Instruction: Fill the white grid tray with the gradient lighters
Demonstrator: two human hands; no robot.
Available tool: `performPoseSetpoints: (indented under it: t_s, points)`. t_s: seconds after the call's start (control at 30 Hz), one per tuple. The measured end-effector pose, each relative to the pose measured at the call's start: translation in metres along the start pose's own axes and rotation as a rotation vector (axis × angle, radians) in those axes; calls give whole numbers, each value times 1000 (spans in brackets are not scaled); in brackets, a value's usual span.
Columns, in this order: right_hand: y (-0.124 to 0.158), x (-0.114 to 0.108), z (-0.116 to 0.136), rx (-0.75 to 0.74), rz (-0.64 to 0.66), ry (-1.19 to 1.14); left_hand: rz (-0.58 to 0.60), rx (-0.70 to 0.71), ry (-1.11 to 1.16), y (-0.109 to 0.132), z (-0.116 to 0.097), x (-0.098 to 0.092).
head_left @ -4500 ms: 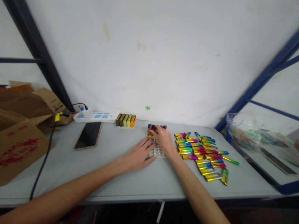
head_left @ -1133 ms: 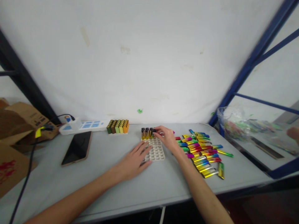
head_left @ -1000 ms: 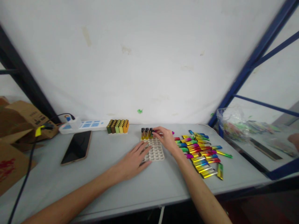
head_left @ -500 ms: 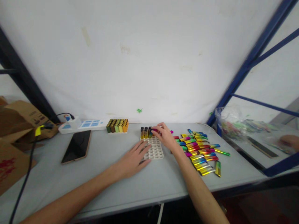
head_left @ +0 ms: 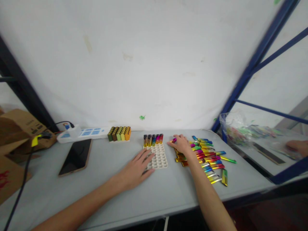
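Note:
A white tray of round holes (head_left: 161, 158) lies on the table. Along its far row several metallic lighters (head_left: 154, 140) stand upright, shading from black and gold to blue and pink. My left hand (head_left: 135, 170) rests at the tray's left side, fingers spread and stretched over its edge, with nothing gripped. To the right, my right hand (head_left: 181, 144) is at the near-left edge of a loose pile of shiny multicoloured lighters (head_left: 209, 157). Its thumb and fingers pinch a pink lighter (head_left: 174, 140), partly hidden by the hand.
A full block of green, yellow and orange lighters (head_left: 119, 134) stands by the wall. Further left are a phone (head_left: 76, 157), a power strip (head_left: 90, 132) and cardboard boxes (head_left: 16, 128). Beyond the blue frame (head_left: 240, 86), another person's hand (head_left: 297, 147) shows near plastic bags (head_left: 237, 126).
My right hand has moved right from the tray's far row to the pile, leaving the row's pink lighters in plain sight. My left hand stays at the tray.

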State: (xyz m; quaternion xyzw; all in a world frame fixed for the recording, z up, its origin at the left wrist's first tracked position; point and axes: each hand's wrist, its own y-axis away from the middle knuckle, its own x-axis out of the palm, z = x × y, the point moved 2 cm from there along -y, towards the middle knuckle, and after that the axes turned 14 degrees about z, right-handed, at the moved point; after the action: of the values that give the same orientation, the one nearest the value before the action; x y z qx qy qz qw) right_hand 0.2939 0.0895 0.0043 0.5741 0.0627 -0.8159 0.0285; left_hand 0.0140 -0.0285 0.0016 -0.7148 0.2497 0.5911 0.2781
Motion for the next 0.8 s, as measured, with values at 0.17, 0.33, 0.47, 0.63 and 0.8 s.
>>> performPoseSetpoints:
  t_s: [0.17, 0.33, 0.47, 0.63, 0.8]
  points:
    - [-6, -1, 9, -77, -15, -92, 21, -12, 3, 0, -1, -2]
    - [-13, -4, 12, -286, -94, -386, 0, -1, -5, 0, -1, 0]
    - [-14, -4, 17, -367, -134, -678, -1, 0, -1, 0, 0, 1]
    - [-14, -12, 24, -378, -121, -782, 3, 2, -2, 1, 0, -1]
    - [-12, -20, 25, -411, -130, -891, 22, -9, -1, 0, -2, -2]
